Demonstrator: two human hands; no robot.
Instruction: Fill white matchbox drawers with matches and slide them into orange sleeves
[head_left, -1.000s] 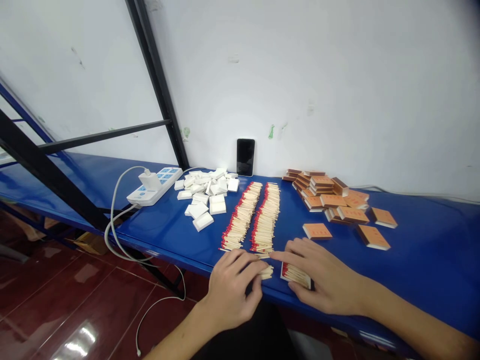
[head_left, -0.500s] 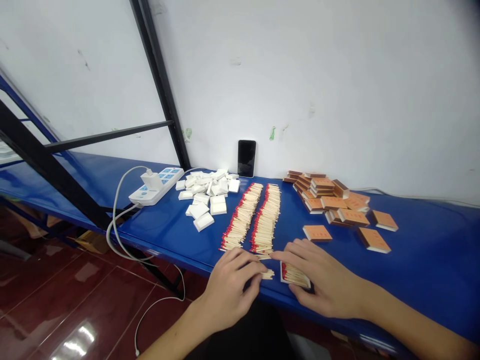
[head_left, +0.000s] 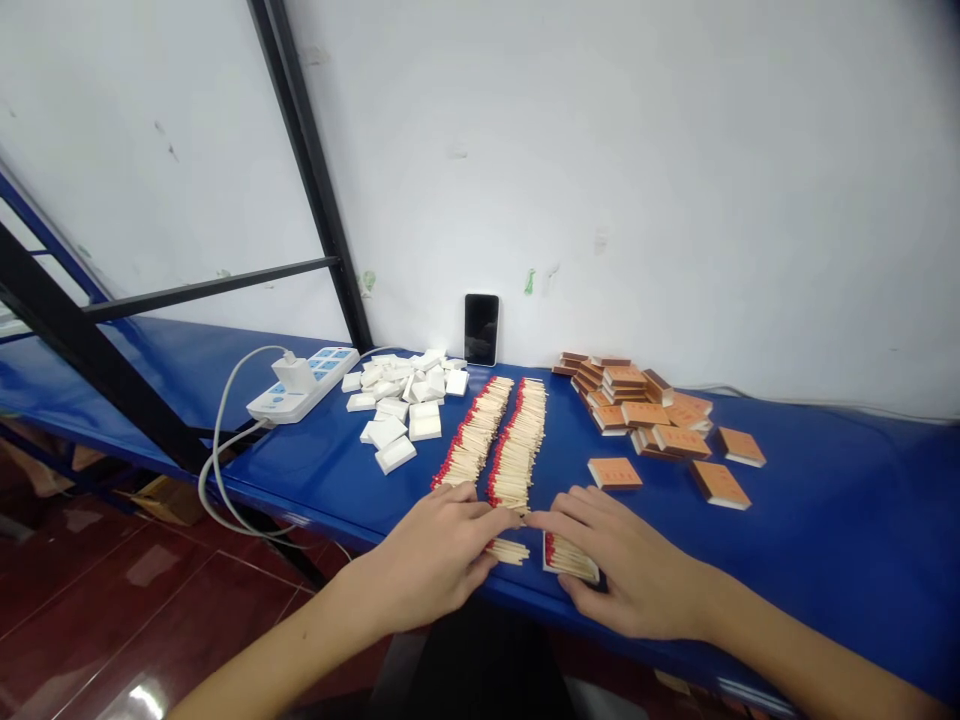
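Note:
At the near edge of the table, my right hand (head_left: pixel 622 560) grips a small white matchbox tray (head_left: pixel 551 566) between thumb and fingers. Red-headed matches (head_left: pixel 571 558) fill the tray. My left hand (head_left: pixel 442 545) curls around a small bunch of loose matches (head_left: pixel 510 551), its thumb and index finger on either side. The tips of both index fingers almost meet at the near end of the right-hand row of matches (head_left: pixel 520 445). A second row of matches (head_left: pixel 474 440) runs beside it, its near end partly behind my left hand.
White empty trays (head_left: pixel 396 455) lie heaped at left. Orange matchbox sleeves (head_left: pixel 643 415) are piled at right, with several single ones nearer. A phone (head_left: pixel 481 328) leans on the wall. At far left are a power strip (head_left: pixel 304 385), its cable and a black metal frame (head_left: pixel 307 150).
My left index finger has straightened toward the right fingertip, and the thumb has drawn back, so more of the loose bunch shows. My right hand keeps the tray. The whole view has shifted slightly.

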